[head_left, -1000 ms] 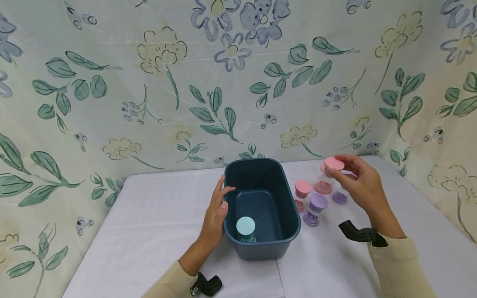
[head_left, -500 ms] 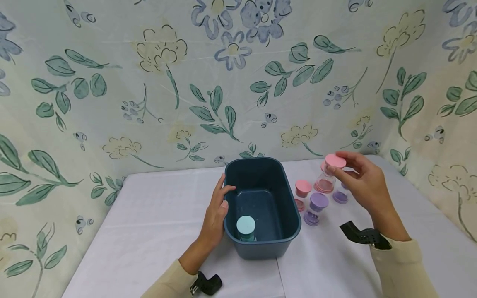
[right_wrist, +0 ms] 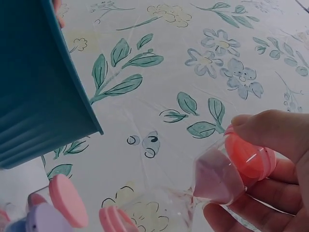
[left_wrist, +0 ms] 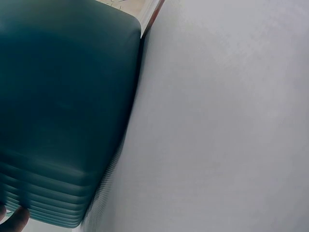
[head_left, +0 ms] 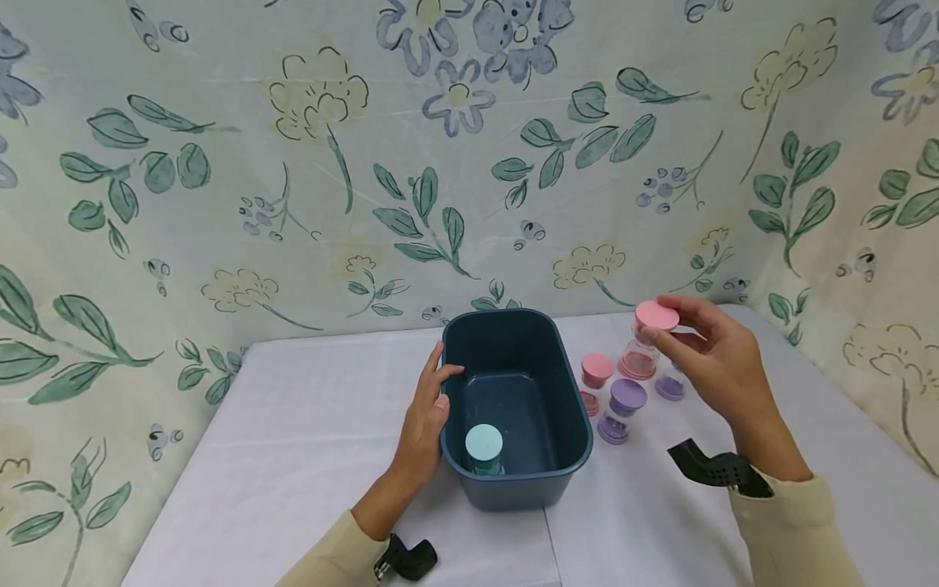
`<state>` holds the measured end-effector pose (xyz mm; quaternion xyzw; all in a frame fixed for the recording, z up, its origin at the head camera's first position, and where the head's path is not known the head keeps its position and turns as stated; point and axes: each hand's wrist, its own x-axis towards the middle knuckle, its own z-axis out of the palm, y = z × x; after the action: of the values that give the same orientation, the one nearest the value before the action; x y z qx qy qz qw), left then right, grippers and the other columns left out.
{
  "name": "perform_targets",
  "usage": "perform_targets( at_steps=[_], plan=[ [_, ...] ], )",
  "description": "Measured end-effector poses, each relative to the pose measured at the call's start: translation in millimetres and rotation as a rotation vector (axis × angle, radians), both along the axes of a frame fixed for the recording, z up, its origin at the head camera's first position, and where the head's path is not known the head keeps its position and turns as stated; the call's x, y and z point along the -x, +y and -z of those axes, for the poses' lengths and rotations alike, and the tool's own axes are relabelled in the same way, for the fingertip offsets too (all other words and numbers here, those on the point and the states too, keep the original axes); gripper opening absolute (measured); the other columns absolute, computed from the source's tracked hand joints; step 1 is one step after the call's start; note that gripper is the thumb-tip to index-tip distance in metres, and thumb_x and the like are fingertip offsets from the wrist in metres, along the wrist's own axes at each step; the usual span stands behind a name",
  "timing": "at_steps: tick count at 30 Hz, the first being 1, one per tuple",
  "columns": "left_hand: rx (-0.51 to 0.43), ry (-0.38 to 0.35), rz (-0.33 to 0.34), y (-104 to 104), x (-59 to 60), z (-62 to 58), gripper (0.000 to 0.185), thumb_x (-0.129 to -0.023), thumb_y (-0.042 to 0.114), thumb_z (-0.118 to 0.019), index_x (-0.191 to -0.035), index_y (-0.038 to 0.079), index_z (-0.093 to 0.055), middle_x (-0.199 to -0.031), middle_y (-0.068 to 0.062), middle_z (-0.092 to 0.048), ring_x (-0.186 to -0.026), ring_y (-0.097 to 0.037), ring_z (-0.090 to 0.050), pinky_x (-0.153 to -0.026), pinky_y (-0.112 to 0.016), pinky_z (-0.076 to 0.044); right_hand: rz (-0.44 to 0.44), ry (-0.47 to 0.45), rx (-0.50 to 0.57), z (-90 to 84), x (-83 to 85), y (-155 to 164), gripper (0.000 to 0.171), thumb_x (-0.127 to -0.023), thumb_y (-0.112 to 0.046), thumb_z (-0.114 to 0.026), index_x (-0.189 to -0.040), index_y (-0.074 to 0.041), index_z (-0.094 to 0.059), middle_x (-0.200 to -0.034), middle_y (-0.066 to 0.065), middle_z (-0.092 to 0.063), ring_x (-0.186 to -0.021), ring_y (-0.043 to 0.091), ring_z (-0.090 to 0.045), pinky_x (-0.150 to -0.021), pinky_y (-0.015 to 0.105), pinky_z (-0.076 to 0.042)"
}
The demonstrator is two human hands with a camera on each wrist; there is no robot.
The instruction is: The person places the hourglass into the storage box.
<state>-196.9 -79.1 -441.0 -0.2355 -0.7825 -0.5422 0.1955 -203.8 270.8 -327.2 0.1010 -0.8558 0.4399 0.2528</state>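
A dark teal bin (head_left: 568, 424) stands mid-table. Inside it, near the front, stands a light blue-capped hourglass (head_left: 484, 448). My left hand (head_left: 440, 383) rests flat against the bin's left rim, fingers straight; the left wrist view shows the bin wall (left_wrist: 63, 111) and one fingertip (left_wrist: 14, 220). My right hand (head_left: 663, 326) pinches the top cap of a pink hourglass (head_left: 638, 350), held upright to the right of the bin. In the right wrist view the fingers (right_wrist: 270, 130) curl round that pink cap (right_wrist: 251, 154), with the bin (right_wrist: 34, 96) at the left.
Beside the bin's right wall stand a small pink hourglass (head_left: 596, 371), a purple hourglass (head_left: 625, 399) and another purple one (head_left: 669, 385) partly behind my right hand. A white cloth (head_left: 293, 424) covers the table; floral sheets hang behind and to the right.
My right hand has raised the pink hourglass slightly. The left hand and the bin have stayed put.
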Motion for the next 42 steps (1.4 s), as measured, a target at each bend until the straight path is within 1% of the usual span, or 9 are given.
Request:
perform_targets(
  at_steps=[3, 10, 14, 18, 24, 28, 33, 42],
  plan=[
    [-0.005, 0.002, 0.004, 0, -0.2, 0.4, 0.043, -0.100, 0.029, -0.030, -0.137, 0.015, -0.047, -0.162, 0.000, -0.013, -0.147, -0.022, -0.013, -0.107, -0.068, -0.019, -0.004, 0.007, 0.000, -2.7, -2.8, -2, 0.052, -0.084, -0.019, -0.075, -0.132, -0.012, -0.058, -0.124, 0.005, -0.060, -0.108, 0.001, -0.054, -0.082, 0.005, -0.043],
    [-0.011, 0.002, 0.011, 0, -0.2, 1.7, 0.041, -0.100, 0.029, -0.030, -0.137, 0.020, -0.047, -0.162, 0.000, -0.013, -0.147, -0.020, -0.012, -0.109, -0.066, -0.017, 0.001, 0.033, -0.021, -6.9, -8.0, -8, 0.051, -0.084, -0.021, -0.075, -0.131, -0.011, -0.059, -0.123, 0.007, -0.062, -0.107, 0.002, -0.056, -0.082, 0.007, -0.045],
    [-0.012, 0.005, 0.013, 0, -0.2, 1.1, 0.041, -0.100, 0.029, -0.030, -0.137, 0.022, -0.046, -0.162, 0.000, -0.013, -0.147, -0.020, -0.012, -0.109, -0.066, -0.017, -0.008, 0.036, -0.010, -8.4, -10.7, -11, 0.051, -0.084, -0.020, -0.075, -0.132, -0.014, -0.059, -0.124, 0.005, -0.062, -0.108, 0.003, -0.056, -0.083, 0.007, -0.045],
    [-0.009, 0.010, 0.011, 0, -0.4, 1.1, 0.041, -0.101, 0.029, -0.030, -0.137, 0.023, -0.046, -0.162, -0.001, -0.013, -0.147, -0.022, -0.013, -0.108, -0.067, -0.018, -0.023, 0.049, -0.004, -9.6, -13.1, -14, 0.051, -0.083, -0.017, -0.075, -0.132, -0.016, -0.059, -0.125, 0.005, -0.062, -0.107, 0.003, -0.056, -0.083, 0.009, -0.046],
    [-0.009, 0.011, 0.011, 0, -1.3, 0.5, 0.041, -0.101, 0.030, -0.030, -0.137, 0.021, -0.046, -0.162, -0.001, -0.013, -0.147, -0.021, -0.012, -0.108, -0.067, -0.018, -0.060, 0.075, 0.007, -10.7, -14.7, -18, 0.054, -0.082, -0.010, -0.076, -0.133, -0.015, -0.059, -0.126, 0.006, -0.062, -0.107, 0.002, -0.057, -0.084, 0.009, -0.046],
    [-0.005, 0.009, 0.008, 0, -1.5, -0.3, 0.041, -0.100, 0.030, -0.030, -0.137, 0.022, -0.046, -0.162, -0.001, -0.013, -0.147, -0.020, -0.012, -0.108, -0.066, -0.018, -0.068, 0.096, 0.005, -11.6, -15.9, -20, 0.055, -0.081, -0.006, -0.076, -0.133, -0.014, -0.059, -0.126, 0.008, -0.062, -0.107, 0.002, -0.057, -0.083, 0.009, -0.046],
    [0.004, 0.003, 0.001, 0, -1.1, -0.1, 0.040, -0.100, 0.028, -0.030, -0.137, 0.024, -0.045, -0.162, 0.000, -0.013, -0.147, -0.019, -0.012, -0.109, -0.065, -0.018, -0.067, 0.108, 0.008, -13.9, -18.1, -22, 0.056, -0.080, -0.005, -0.076, -0.133, -0.014, -0.059, -0.128, 0.009, -0.061, -0.108, 0.001, -0.057, -0.083, 0.009, -0.046],
    [0.012, 0.015, -0.002, 0, -0.2, -1.3, 0.040, -0.100, 0.027, -0.030, -0.137, 0.022, -0.046, -0.161, -0.002, -0.014, -0.147, -0.020, -0.013, -0.109, -0.065, -0.018, -0.100, 0.126, 0.044, -19.0, -23.0, -28, 0.056, -0.080, -0.001, -0.075, -0.133, -0.013, -0.059, -0.128, 0.010, -0.061, -0.110, 0.005, -0.058, -0.084, 0.013, -0.047]
  ],
)
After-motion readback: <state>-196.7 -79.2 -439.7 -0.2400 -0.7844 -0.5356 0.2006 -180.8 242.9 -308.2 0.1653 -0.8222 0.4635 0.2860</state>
